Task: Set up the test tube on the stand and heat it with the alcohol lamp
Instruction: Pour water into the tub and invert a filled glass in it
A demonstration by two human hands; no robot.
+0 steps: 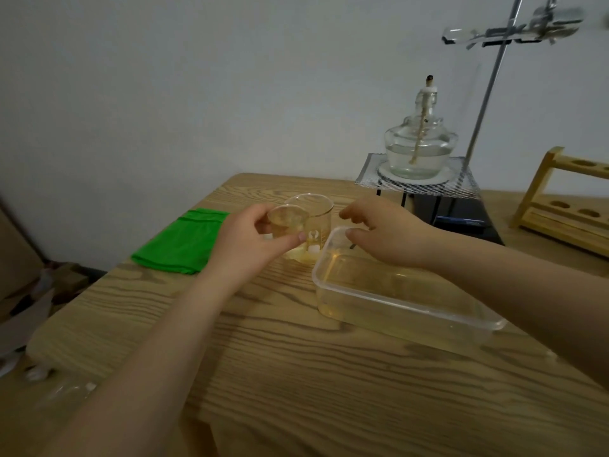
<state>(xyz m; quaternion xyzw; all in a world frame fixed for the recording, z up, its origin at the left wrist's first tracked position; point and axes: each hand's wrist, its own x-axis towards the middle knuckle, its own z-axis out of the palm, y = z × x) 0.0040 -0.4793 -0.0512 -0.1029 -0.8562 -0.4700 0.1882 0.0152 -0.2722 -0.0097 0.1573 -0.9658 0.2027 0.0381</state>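
We judge the setup largely done: the test tube [461, 34] sits clamped on the stand [491, 94] above the unlit alcohol lamp [420, 150]; lighting remains. Our left hand [250, 242] pinches a small glass cap [286, 219] beside a beaker [313, 225]; our right hand [385, 232] hovers, loosely curled, empty. Wooden table [296, 357], plain wall.
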